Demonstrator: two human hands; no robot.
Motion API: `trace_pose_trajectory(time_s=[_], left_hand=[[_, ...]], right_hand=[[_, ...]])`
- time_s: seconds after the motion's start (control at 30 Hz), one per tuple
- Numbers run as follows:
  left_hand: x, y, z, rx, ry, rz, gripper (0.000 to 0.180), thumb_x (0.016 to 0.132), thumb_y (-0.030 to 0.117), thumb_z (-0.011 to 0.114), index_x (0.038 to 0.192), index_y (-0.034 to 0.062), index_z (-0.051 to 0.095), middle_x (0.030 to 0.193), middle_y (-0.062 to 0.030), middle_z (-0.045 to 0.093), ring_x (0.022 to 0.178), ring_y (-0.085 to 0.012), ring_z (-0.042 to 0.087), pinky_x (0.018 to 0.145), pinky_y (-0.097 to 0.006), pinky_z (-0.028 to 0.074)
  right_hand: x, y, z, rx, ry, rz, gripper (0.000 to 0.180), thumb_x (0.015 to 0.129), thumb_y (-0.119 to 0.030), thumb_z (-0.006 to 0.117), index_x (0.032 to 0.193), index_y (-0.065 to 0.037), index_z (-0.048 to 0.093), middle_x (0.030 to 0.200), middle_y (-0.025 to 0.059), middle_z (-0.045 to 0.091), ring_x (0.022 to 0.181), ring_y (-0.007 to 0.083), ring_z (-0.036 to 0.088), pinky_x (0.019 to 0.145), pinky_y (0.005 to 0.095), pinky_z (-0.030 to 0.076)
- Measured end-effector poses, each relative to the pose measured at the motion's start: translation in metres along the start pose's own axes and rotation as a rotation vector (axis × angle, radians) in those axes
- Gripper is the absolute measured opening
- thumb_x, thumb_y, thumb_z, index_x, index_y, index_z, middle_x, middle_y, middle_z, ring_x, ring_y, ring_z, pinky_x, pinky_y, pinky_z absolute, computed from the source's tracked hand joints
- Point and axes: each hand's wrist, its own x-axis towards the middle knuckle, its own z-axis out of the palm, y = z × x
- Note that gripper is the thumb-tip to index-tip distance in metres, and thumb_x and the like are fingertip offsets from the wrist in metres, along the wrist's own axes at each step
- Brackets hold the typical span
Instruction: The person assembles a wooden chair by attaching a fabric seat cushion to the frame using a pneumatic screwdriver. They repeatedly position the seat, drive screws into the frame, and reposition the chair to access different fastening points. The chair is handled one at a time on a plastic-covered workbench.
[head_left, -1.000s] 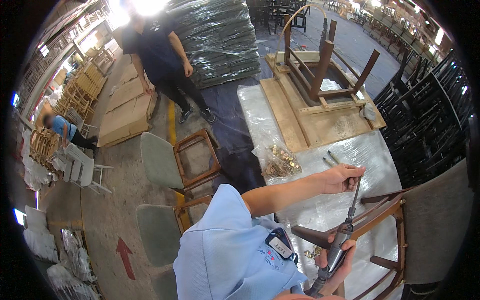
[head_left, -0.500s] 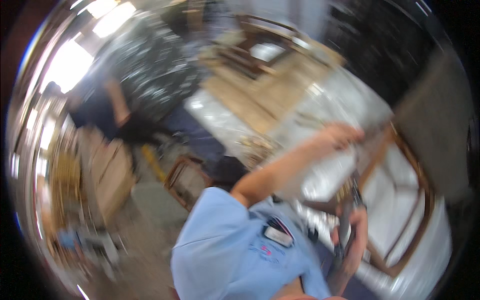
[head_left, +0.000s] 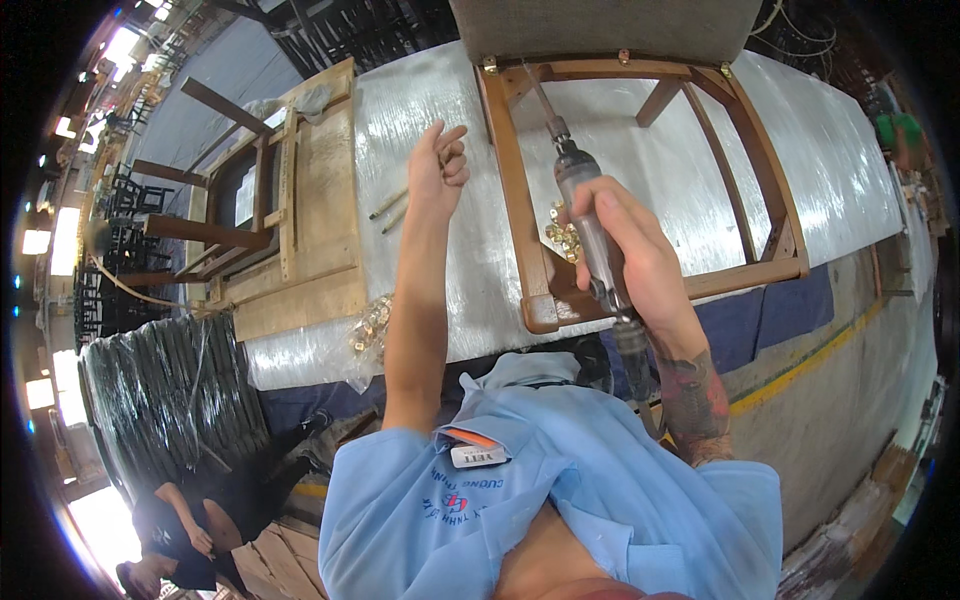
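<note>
My right hand [head_left: 625, 225] is wrapped around a dark power screwdriver [head_left: 590, 200]. Its long bit reaches toward the far left corner of a brown wooden chair frame [head_left: 520, 225]; whether the tip touches is unclear. Along the frame's far rail, small brass brackets [head_left: 624, 57] sit beside a grey upholstered panel [head_left: 600, 25]. Left of the frame, my left hand [head_left: 440, 170] is raised above the film-wrapped table [head_left: 400, 90], fingers curled; anything inside them is hidden. A heap of brass brackets [head_left: 563, 232] lies within the frame, partly behind the screwdriver.
Left on the table, another wooden chair frame [head_left: 262, 180] rests on a plywood board [head_left: 325, 200]. Two thin sticks [head_left: 390, 208] and a clear bag of brass pieces [head_left: 370, 325] lie near my left forearm. A person in dark clothes [head_left: 190, 520] is at lower left.
The view has swung round and sharpened from blur. My left hand, earlier stretched out toward the chair frame, is now beside it. The screwdriver stays in my right hand, now pointing at the far corner.
</note>
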Motion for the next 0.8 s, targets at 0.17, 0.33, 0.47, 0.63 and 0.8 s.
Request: trace_pose_trajectory(time_s=[0.17,0.33,0.47,0.63,0.8], left_hand=[[0.036,0.003,0.031,0.372,0.094,0.026,0.051,0.085,0.046,0.073,0.096,-0.0021,0.060,0.056,0.0097,0.033,0.042,-0.0020,0.026,0.037,-0.020,0.017],[0.048,0.006,0.051,0.477,0.153,0.060,0.039,0.079,0.043,0.079,0.069,0.0116,0.059,0.057,0.0090,0.038,0.042,-0.0027,0.027,0.038,-0.022,0.016],[0.049,0.006,0.058,0.452,0.163,0.087,0.038,0.076,0.040,0.082,0.067,0.0107,0.059,0.055,0.0081,0.039,0.042,-0.0039,0.028,0.039,-0.024,0.018],[0.054,0.005,0.059,0.443,0.186,0.103,0.036,0.074,0.036,0.082,0.066,0.0092,0.059,0.055,0.0067,0.040,0.042,-0.0052,0.031,0.040,-0.025,0.020],[0.060,0.007,0.060,0.455,0.181,0.114,0.035,0.073,0.032,0.083,0.066,0.0084,0.058,0.056,0.0062,0.041,0.043,-0.0055,0.033,0.039,-0.025,0.021]], right_hand=[[0.025,0.003,0.009,-0.021,0.028,0.017,0.031,0.105,-0.034,0.038,0.101,-0.009,0.055,0.093,0.0052,0.059,0.057,0.0080,0.057,0.052,0.0198,0.044],[0.045,0.007,0.016,-0.011,0.034,0.016,0.031,0.105,-0.034,0.038,0.100,-0.009,0.055,0.092,0.0040,0.057,0.059,0.0087,0.057,0.052,0.0210,0.046],[0.054,0.008,0.020,-0.023,0.052,0.043,0.030,0.105,-0.034,0.038,0.100,-0.009,0.055,0.091,0.0037,0.057,0.058,0.0091,0.057,0.052,0.0209,0.046],[0.060,0.010,0.024,-0.050,0.052,0.056,0.030,0.105,-0.034,0.037,0.101,-0.010,0.055,0.091,0.0037,0.057,0.057,0.0091,0.058,0.051,0.0202,0.045],[0.064,0.008,0.028,-0.086,0.070,0.065,0.030,0.105,-0.035,0.037,0.101,-0.011,0.055,0.091,0.0038,0.059,0.055,0.0090,0.058,0.049,0.0200,0.044]])
